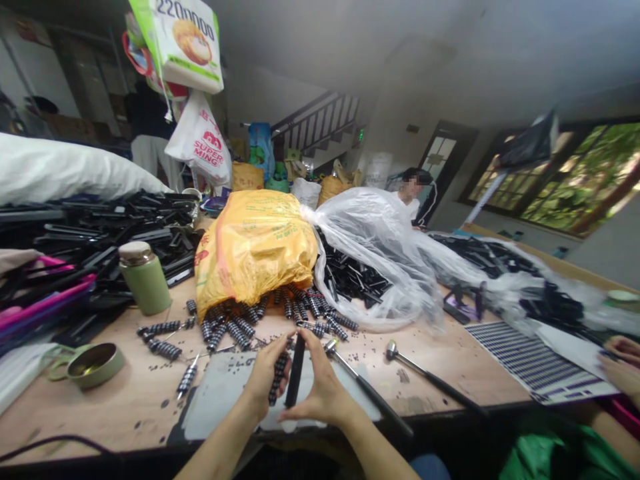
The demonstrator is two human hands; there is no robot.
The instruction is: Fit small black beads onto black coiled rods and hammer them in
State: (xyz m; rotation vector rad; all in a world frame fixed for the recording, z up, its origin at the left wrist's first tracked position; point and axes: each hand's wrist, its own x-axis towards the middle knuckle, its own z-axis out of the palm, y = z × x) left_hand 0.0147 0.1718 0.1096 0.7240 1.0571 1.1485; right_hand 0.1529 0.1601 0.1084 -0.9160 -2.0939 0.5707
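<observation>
Over a grey sheet (213, 390) at the table's front edge, my left hand (263, 377) is closed around a black-and-silver ribbed stick (279, 380). Between thumb and fingers of my right hand (325, 390) stands a flat black bar (296, 370), almost upright. Bar and stick are close together; whether they touch, I cannot tell. More ribbed sticks (240, 331) spill from the mouth of a yellow sack (257, 247) just beyond my hands. A hammer (370, 390) lies right of my right hand, its head near my fingers.
A second hammer (435, 381) lies further right, before a checkered sheet (537, 360). Another person's hand (623, 373) is at the right edge. To the left stand a green thermos (145, 283) and a cup (97, 370). Clear plastic (380, 220) covers black parts behind.
</observation>
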